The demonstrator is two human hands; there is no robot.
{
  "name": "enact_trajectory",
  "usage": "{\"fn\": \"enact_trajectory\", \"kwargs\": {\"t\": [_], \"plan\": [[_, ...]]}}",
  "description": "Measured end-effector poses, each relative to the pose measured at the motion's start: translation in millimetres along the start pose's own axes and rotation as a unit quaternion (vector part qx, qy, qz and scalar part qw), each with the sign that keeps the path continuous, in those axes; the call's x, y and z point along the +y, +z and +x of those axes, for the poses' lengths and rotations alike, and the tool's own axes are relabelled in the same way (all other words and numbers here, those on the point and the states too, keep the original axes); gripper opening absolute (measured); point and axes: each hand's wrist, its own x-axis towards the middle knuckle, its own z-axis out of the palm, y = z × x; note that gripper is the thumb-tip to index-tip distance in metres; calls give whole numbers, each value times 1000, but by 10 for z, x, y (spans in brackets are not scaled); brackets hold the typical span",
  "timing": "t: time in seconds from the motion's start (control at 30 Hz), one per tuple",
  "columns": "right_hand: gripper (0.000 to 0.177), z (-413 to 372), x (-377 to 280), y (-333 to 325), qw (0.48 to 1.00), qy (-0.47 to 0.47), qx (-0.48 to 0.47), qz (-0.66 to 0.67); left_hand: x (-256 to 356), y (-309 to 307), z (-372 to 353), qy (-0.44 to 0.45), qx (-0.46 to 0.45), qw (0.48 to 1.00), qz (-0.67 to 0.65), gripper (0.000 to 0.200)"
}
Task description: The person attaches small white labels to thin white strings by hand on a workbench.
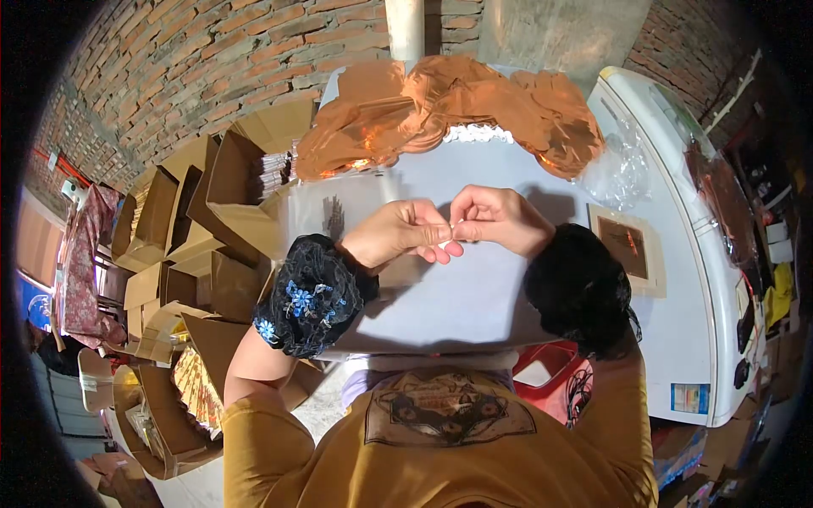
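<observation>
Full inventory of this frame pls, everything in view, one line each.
copper foil sheets: one crumpled pile, copper-orange, far edge of work surface
work surface: one, white, under both hands
clear plastic bag: one bundle, transparent, right of the foil
tan card: one, tan with brown picture, right of the hands
cardboard boxes: several, brown, open, stacked at left
red bin: one, red, below the surface's near edge
brick wall: one, red-brown, behind
small white piece: one, white, pinched between both hands
left hand: one, centre; flowered sleeve cover, black and blue
right hand: one, centre; plain sleeve cover, black
</observation>
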Motion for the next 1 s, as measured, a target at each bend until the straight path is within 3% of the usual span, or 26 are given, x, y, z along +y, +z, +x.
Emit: {"fn": "enact_trajectory", "kwargs": {"t": [0.1, 0.2, 0.3, 0.4, 0.47, 0.5, 0.6, 0.67, 0.73, 0.8, 0.87, 0.97, 1.0], "plan": [[16, 9, 83, 70, 1000, -11, 21, 18, -90, -36, 50, 34, 25, 999, -19, 21], [15, -8, 23, 138, 998, -9, 40, 53, -57, 35, 17, 36, 49, 998, -4, 16], [11, -19, 120, 175, 996, 7, 69, 49, -183, -15, 85, 93, 69, 992, 54, 15], [10, -36, 273, 267, 982, -58, 176, -44, -315, 66, 105, 179, 141, 963, 146, 16], [13, -74, 234, 288, 938, -169, 243, -182, -224, 151, 15, 258, 130, 885, 365, 21], [15, -88, 207, 288, 903, -222, 272, -248, -302, 161, 34, 265, 105, 912, 295, 24], [20, -117, 118, 261, 861, -268, 277, -331, -420, 288, 38, 263, 31, 962, 58, 30], [22, -98, 90, 224, 844, -301, 266, -355, -386, 342, 36, 253, 12, 960, -122, 35], [24, -110, 88, 194, 825, -325, 249, -389, -320, 364, 47, 237, 26, 920, -311, 40], [26, -138, 95, 183, 804, -338, 226, -434, -273, 192, 85, 170, 105, 958, -206, 51], [28, -143, 68, 169, 793, -354, 196, -455, -185, 128, 62, 27, 96, 979, -180, 48], [25, -139, 36, 177, 782, -359, 171, -479, -216, 38, 136, 6, 18, 983, -181, 32], [23, -141, 34, 185, 780, -357, 168, -487, -228, 47, 136, 22, 36, 986, -159, 28]]}}
